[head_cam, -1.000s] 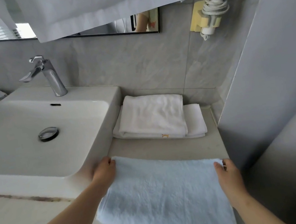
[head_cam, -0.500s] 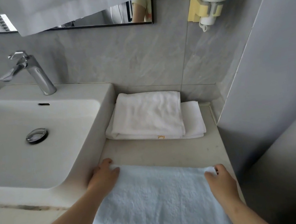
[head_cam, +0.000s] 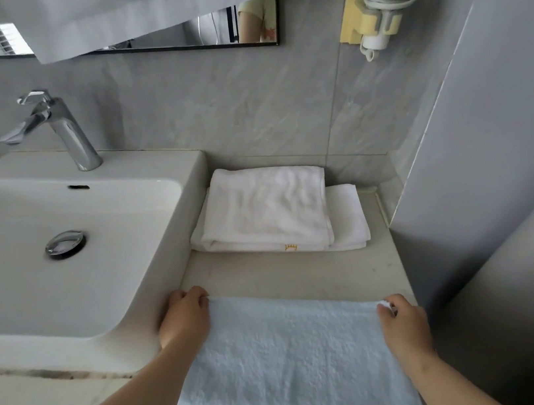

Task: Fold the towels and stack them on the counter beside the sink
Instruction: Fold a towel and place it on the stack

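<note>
A pale blue-white towel (head_cam: pixel 293 365) lies flat on the beige counter (head_cam: pixel 290 271) to the right of the sink, its near edge hanging over the front. My left hand (head_cam: pixel 183 315) pinches its far left corner, close against the sink wall. My right hand (head_cam: pixel 403 320) pinches its far right corner near the counter's right edge. Behind it, against the wall, two folded white towels (head_cam: pixel 273 208) sit stacked, the upper one smaller and shifted left.
A white basin (head_cam: pixel 60 268) with a chrome tap (head_cam: pixel 64 128) fills the left. A grey wall panel (head_cam: pixel 493 151) closes the right side. A hair dryer (head_cam: pixel 381 1) hangs in its wall holder above; white cloth (head_cam: pixel 159 3) hangs over the mirror.
Both hands stay on the far corners of the towel and have slid with it slightly toward me; the view has shifted a little.
</note>
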Demonstrator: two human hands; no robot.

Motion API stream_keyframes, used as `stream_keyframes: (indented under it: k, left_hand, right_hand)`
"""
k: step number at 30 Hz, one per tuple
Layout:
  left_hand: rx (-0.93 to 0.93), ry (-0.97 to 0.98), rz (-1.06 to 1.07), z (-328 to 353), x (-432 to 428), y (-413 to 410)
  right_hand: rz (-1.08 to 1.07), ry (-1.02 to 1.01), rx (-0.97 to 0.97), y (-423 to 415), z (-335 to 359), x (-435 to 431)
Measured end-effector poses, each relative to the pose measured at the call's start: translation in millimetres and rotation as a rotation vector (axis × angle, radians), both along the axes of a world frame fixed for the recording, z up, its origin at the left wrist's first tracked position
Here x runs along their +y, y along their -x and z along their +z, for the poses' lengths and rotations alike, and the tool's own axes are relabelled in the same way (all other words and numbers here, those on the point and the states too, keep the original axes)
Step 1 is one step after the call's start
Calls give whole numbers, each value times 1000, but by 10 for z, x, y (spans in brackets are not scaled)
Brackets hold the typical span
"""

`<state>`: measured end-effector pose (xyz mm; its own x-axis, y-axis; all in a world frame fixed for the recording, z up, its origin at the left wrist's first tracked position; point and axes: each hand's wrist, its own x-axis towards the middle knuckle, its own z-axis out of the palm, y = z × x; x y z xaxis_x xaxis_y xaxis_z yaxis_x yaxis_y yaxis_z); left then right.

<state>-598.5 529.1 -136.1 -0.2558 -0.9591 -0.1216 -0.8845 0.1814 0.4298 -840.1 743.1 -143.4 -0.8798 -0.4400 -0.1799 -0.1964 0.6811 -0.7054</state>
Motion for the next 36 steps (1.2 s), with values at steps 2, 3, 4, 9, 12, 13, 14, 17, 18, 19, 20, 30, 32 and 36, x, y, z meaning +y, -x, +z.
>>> stream_keyframes:
  k: [2, 3, 4, 9, 12, 13, 14, 17, 18, 19, 20, 30, 32, 36]
  left_hand:
    - [11, 33, 1, -9, 14, 18]
    - [11, 42, -6, -12, 9, 22]
    - [8, 45, -10, -8, 1, 22]
    - [12, 32, -35, 14, -28, 16]
    - [46, -6, -26, 24, -24, 11]
    - [59, -13, -26, 33, -27, 4]
    - [72, -15, -30, 48, -31, -7]
    - [115, 35, -47, 70, -35, -18]
    - [115, 80, -50, 77, -13, -12]
    - [108, 136, -58, 78, 12, 2]
    - [97, 192, -76, 87, 49, 25]
    - [-251, 118, -772, -27, 613, 87]
    - [-310, 86, -752, -74, 632, 95]
    - [-370, 58, -716, -39, 635, 122]
  right_hand:
    - [3, -32, -5, 2, -25, -2]
    - [4, -45, -16, 5, -34, 0]
    - [7, -54, -20, 10, -42, 4]
    - [28, -71, 8, 15, -66, 30]
    - [31, -82, 17, 27, -56, 47]
    - [28, -81, 13, 28, -49, 51]
    - [27, -79, 12, 30, -46, 54]
    - [12, -58, 13, 11, -54, 65]
    - [12, -49, 18, -2, -52, 69]
    - [6, -37, 16, -15, -39, 71]
    - [-4, -24, 11, -22, -26, 70]
    - [252, -169, 442, -474, 212, 191]
    - [426, -234, 448, -645, 260, 154]
    - [538, -421, 377, -678, 253, 145]
